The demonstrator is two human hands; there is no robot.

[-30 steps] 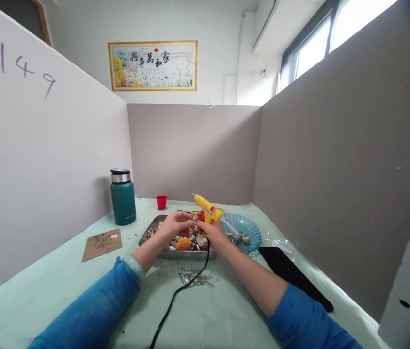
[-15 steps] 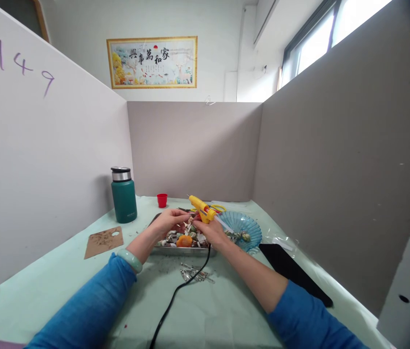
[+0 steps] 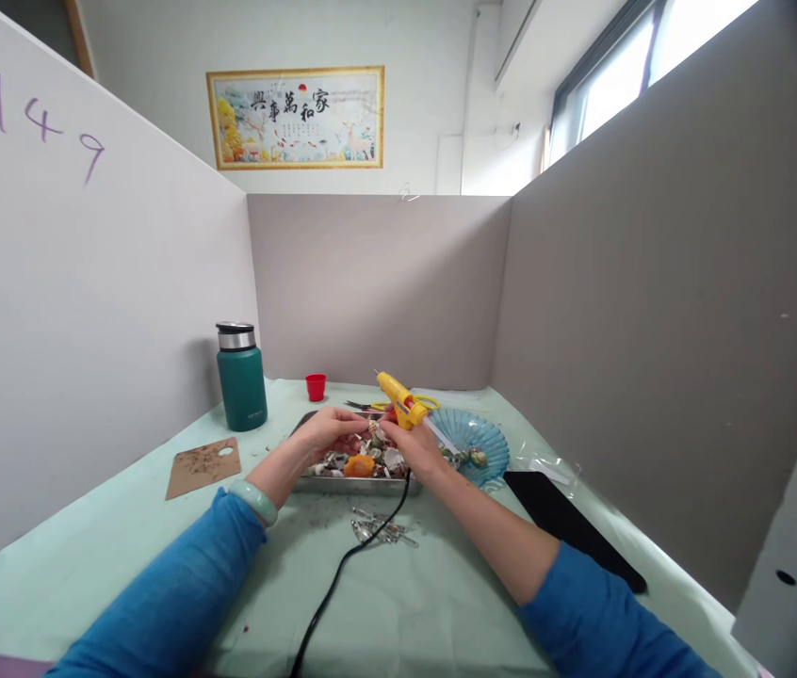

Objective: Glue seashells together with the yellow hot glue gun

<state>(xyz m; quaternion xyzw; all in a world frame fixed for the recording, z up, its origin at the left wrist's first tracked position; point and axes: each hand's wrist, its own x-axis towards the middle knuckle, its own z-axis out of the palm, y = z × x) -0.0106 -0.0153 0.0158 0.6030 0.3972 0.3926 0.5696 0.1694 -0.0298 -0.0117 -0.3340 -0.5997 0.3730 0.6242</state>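
My right hand (image 3: 409, 444) is closed around a yellow hot glue gun (image 3: 400, 399), whose nozzle points up and away to the left. A clear glue stick (image 3: 441, 434) juts from its back end. My left hand (image 3: 333, 431), with a pale green bangle (image 3: 255, 502) on its wrist, is pinched closed over the tray. Its fingertips almost meet those of my right hand, around something small and pale that I cannot make out. Below both hands, a metal tray (image 3: 349, 486) holds a heap of shells and stones, among them an orange shell (image 3: 359, 466).
A black cord (image 3: 346, 561) runs past metal clips (image 3: 382, 529) in front of the tray. To the right are a blue glass plate (image 3: 487, 436) and a black slab (image 3: 572, 527). Yellow-handled scissors (image 3: 430, 402) lie behind. Leftward stand a green bottle (image 3: 241, 386), red cup (image 3: 315, 387) and brown card (image 3: 203, 468).
The glue gun has shifted slightly to the right and tilted, in my right hand. My left hand has moved only a little and stays pinched near my right fingertips.
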